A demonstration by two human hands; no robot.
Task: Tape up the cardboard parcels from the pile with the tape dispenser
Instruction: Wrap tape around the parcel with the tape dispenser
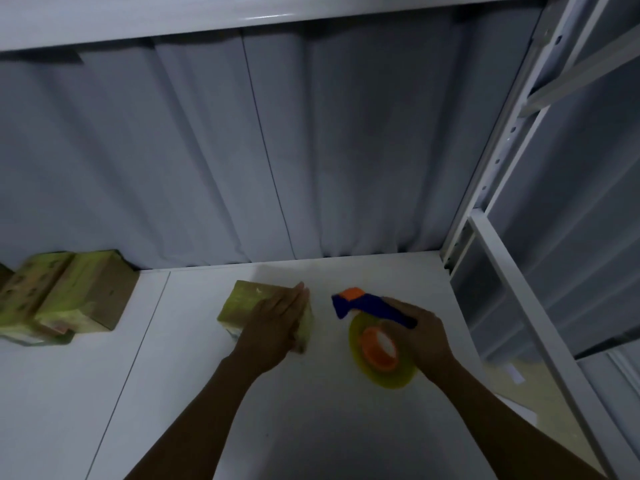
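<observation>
Cardboard parcels [59, 296] lie in a pile at the left edge of the frame, wrapped in yellowish tape and packed close against each other on the white tabletop [311, 427], just in front of a grey curtain [311, 150] that hangs along the back. Well apart from the pile, near the middle of the frame, a single parcel [242, 299] sits on the tabletop, with the same yellowish sheen on top. The left grip [273, 323] lies flat on this parcel, fingers straight and close together, pointing towards the upper right and covering its right half. Just right of the parcel, with a gap between them, is the tape dispenser [370, 306]: a blue body with an orange piece at its far end and a yellow tape roll [381, 372] on an orange core below. The right grip [419, 334] is curled round the blue handle. Whether the roll touches the tabletop cannot be told. A white metal rack post [502, 161] runs up the right side of the frame.
</observation>
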